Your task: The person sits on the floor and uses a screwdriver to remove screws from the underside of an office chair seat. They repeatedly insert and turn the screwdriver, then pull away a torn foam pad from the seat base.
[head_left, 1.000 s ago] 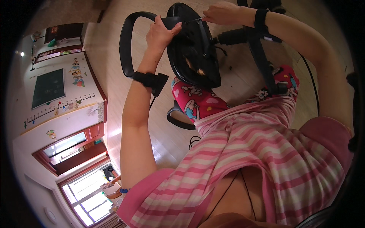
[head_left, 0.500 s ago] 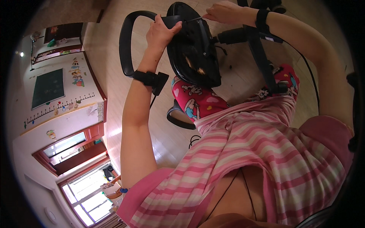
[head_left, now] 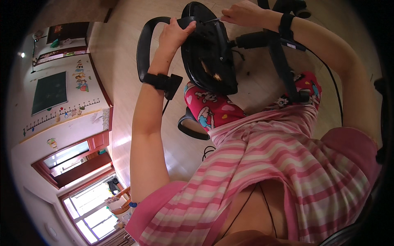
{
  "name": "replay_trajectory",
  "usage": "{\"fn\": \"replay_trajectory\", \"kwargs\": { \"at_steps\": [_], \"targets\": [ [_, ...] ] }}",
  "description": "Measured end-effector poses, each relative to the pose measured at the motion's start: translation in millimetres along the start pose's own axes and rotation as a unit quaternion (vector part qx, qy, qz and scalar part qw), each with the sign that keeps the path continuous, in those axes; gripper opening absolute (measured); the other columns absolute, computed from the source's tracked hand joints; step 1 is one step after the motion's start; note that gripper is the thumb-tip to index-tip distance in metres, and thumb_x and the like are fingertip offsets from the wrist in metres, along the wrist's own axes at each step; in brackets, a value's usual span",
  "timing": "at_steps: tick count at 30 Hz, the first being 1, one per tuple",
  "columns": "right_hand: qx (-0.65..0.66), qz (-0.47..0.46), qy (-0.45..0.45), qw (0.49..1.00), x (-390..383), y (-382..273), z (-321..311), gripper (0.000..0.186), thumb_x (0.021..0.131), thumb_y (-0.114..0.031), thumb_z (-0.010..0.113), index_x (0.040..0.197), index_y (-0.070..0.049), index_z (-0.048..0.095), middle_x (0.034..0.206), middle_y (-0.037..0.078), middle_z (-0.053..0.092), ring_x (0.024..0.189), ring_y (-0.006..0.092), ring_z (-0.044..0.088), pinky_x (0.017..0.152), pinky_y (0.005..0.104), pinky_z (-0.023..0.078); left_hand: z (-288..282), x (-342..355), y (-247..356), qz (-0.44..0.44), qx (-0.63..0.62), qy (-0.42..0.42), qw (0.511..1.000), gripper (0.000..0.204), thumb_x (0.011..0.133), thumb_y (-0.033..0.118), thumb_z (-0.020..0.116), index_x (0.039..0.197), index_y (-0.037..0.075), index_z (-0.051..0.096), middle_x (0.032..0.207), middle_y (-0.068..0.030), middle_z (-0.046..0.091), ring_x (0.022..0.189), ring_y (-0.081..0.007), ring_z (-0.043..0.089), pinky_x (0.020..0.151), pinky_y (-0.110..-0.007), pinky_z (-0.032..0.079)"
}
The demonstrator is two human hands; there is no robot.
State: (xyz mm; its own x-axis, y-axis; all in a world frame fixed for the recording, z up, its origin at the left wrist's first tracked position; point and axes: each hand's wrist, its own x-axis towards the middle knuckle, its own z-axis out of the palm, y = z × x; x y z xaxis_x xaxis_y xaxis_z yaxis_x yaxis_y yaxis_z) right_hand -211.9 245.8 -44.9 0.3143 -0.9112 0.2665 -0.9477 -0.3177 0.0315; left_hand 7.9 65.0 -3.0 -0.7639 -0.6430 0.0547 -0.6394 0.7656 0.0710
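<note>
A black office chair lies tipped over in front of me, the underside of its seat (head_left: 209, 57) turned toward the right. My left hand (head_left: 174, 36) is closed round the end of a black looped armrest (head_left: 143, 47), keeping that end against the seat's underside. A thin metal tool (head_left: 211, 19) runs from the fingers of my right hand (head_left: 242, 13) to the seat beside the armrest's end. My right fingers are pinched on it; its handle is hidden, so its exact kind does not show.
The chair's post (head_left: 250, 39) and legged base (head_left: 283, 65) extend to the right, close to my knees. A second black armrest loop (head_left: 193, 126) rests by my left leg, near a coiled black cord (head_left: 208, 152) on the floor. Dark bands with cables circle both wrists.
The armrest's outer loop has swung a little to the right, toward the seat. My right hand has shifted very slightly, still pinching the tool.
</note>
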Motion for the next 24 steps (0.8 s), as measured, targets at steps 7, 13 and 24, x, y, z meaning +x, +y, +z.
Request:
{"fn": "replay_trajectory", "kwargs": {
  "at_steps": [7,13,24],
  "targets": [
    [0.192,0.137,0.017,0.972,12.4,-0.1,20.6,0.034,0.101,-0.034,0.047,0.102,-0.004,0.065,0.063,0.0,0.046,0.052,0.0104,0.044,0.043,0.0247,0.035,-8.7,-6.6,5.2,-0.027,-0.064,0.031,0.997,0.106,0.067,0.073,0.067,0.133,-0.006,0.044,0.12,-0.0294,0.059,0.111,-0.0408,0.06,0.093,-0.044,0.049],
    [0.822,0.379,-0.176,0.387,-5.4,18.4,10.4,0.039,0.103,-0.033,0.044,0.117,-0.001,0.061,0.064,-0.004,0.043,0.046,0.001,0.03,0.035,0.0164,0.026,-8.7,-11.4,5.1,-0.038,-0.162,0.055,0.984,0.107,0.062,0.062,0.079,0.134,-0.007,0.041,0.128,-0.0309,0.052,0.118,-0.0411,0.055,0.096,-0.044,0.047],
    [0.16,0.125,0.143,0.969,-5.8,1.0,17.1,0.024,0.092,-0.028,0.063,0.111,-0.018,0.072,0.09,0.008,0.069,0.075,0.0289,0.064,0.067,0.0389,0.052,5.5,-22.2,27.9,-0.064,-0.042,0.12,0.99,0.096,0.071,0.06,0.073,0.141,0.005,0.037,0.122,-0.0285,0.053,0.112,-0.0427,0.057,0.095,-0.048,0.048]
  ]
}}
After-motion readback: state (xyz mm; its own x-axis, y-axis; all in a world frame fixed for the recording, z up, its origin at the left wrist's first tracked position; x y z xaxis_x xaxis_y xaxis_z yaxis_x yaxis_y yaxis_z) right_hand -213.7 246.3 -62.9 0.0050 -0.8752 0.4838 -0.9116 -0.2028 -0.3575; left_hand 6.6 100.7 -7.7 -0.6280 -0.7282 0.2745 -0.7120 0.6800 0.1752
